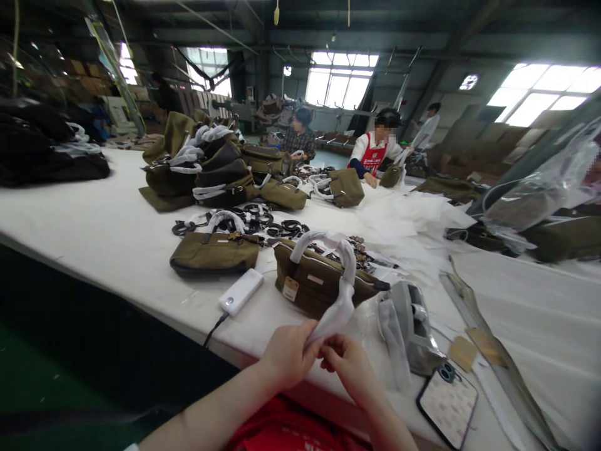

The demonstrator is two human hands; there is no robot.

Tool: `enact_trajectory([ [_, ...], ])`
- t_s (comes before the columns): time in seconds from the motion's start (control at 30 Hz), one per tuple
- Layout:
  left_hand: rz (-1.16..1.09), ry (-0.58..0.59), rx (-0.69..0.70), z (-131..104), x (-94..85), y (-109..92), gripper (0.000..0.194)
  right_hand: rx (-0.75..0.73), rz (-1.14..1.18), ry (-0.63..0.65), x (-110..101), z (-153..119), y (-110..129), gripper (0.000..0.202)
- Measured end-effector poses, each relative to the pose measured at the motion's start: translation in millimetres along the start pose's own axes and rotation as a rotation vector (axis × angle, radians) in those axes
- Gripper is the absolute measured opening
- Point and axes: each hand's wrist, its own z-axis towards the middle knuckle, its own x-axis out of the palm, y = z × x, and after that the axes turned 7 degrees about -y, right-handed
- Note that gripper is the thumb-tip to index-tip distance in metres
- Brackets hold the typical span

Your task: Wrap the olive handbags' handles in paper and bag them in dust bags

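An olive-green handbag (300,282) with dark trim and a hanging paper tag (290,289) stands upright in front of me. Its handles are wrapped in thin white sheeting, and a loose tail of this white wrap (339,311) comes down from the near handle toward me. My left hand (292,352) is closed around the lower end of that tail. Right beside it, my right hand (346,362) pinches at the edge of the wrap with thumb and fingertips; the exact spot between the fingers is hidden.
Left of the bag lie a white power bank (241,291) with a cable and another olive handbag (213,252). A grey tape dispenser (413,326) and a phone (448,404) sit at right. Behind are black straps (256,219), piled bags (211,166), white sheets (408,213) and co-workers (375,150).
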Motion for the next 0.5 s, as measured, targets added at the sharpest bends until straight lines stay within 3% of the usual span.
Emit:
enact_trajectory([
  [0.13,0.073,-0.003,0.085,-2.4,1.6,-4.7,0.029,-0.036,-0.028,-0.047,7.8,3.2,-3.1,0.008],
  [0.3,0.067,-0.011,0.065,1.8,-3.8,-5.6,0.023,-0.074,-0.058,-0.053,10.1,16.5,-20.7,0.018],
  [0.5,-0.167,-0.013,-0.027,-3.9,7.4,-7.1,0.026,-0.174,-0.176,-0.016,8.4,32.1,-43.1,0.023],
])
